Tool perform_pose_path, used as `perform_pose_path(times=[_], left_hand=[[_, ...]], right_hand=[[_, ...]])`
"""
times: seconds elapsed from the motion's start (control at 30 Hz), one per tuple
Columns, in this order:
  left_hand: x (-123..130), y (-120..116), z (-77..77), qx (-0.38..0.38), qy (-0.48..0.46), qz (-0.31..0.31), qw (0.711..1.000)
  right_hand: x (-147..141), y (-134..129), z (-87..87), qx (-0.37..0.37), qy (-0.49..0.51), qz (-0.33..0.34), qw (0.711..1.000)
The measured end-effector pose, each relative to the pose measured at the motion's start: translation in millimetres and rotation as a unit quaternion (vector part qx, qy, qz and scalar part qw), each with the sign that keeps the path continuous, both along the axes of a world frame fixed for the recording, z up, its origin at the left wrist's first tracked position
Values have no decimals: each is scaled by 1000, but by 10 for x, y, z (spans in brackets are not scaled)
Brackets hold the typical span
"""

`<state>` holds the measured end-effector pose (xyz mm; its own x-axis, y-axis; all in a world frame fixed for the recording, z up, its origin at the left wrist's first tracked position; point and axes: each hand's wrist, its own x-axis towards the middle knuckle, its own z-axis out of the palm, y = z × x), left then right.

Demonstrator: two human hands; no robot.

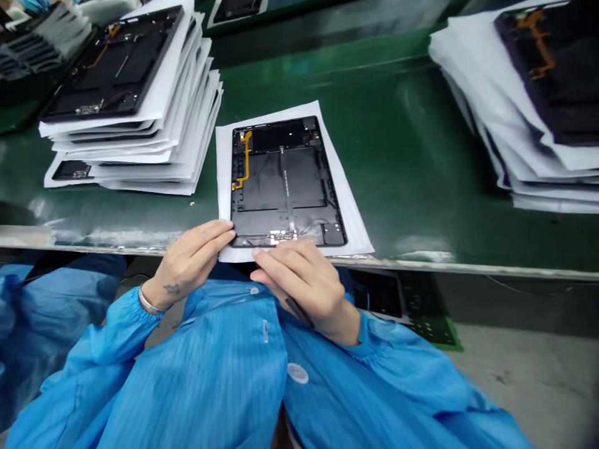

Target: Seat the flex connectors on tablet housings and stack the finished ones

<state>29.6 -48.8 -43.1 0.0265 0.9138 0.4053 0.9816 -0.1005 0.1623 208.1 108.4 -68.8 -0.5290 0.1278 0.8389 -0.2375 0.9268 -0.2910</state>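
Observation:
An opened tablet housing (262, 212) lies on a white sheet (353, 218) at the table's front edge. Inside it are an orange flex cable (247, 159), a small circuit board (283, 236) by the near edge and thin dark wires. My left hand (191, 255), fingers stretched out, touches the housing's near left corner. At the near edge, close to the circuit board, is my right hand (309, 277) with its fingers curled. A slim dark tool (299, 312) sticks out below its palm; the tip is hidden, so its kind is unclear.
On the green table (388, 149), a tall stack of housings and white sheets (182, 137) stands at left. Another stack (486, 93) rises at right. A person's blue-clad legs (60, 312) are at lower left. Below the table edge lies a dark panel (381, 293).

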Motion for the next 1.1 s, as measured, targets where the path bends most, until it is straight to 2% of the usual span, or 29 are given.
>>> perform_pose_path(times=[0.13, 0.33, 0.5, 0.6, 0.67, 0.77, 0.83, 0.97, 1.1], left_hand=[[-7, 35, -43, 29, -2, -11, 1000], [6, 49, -106, 62, 3, -5, 998], [47, 69, -54, 49, 49, 7, 998], [115, 103, 17, 30, 118, 13, 992], [179, 137, 63, 13, 153, 12, 988], [269, 195, 103, 3, 179, 16, 984], [310, 228, 103, 6, 184, 28, 983], [343, 253, 70, 12, 180, 57, 982], [357, 262, 54, 24, 165, 66, 984]], right_hand=[[-45, -30, -128, 38, -3, -34, 999], [23, -29, -99, 39, -23, -83, 995], [141, 3, -79, 12, -37, -97, 995], [164, 34, -2, -34, -44, -68, 996], [130, 63, 99, -104, -54, -25, 993], [-9, 115, 271, -228, -80, 41, 970], [-130, 150, 349, -274, -107, 69, 953], [-281, 196, 372, -263, -172, 89, 945], [-277, 207, 339, -250, -199, 80, 944]])
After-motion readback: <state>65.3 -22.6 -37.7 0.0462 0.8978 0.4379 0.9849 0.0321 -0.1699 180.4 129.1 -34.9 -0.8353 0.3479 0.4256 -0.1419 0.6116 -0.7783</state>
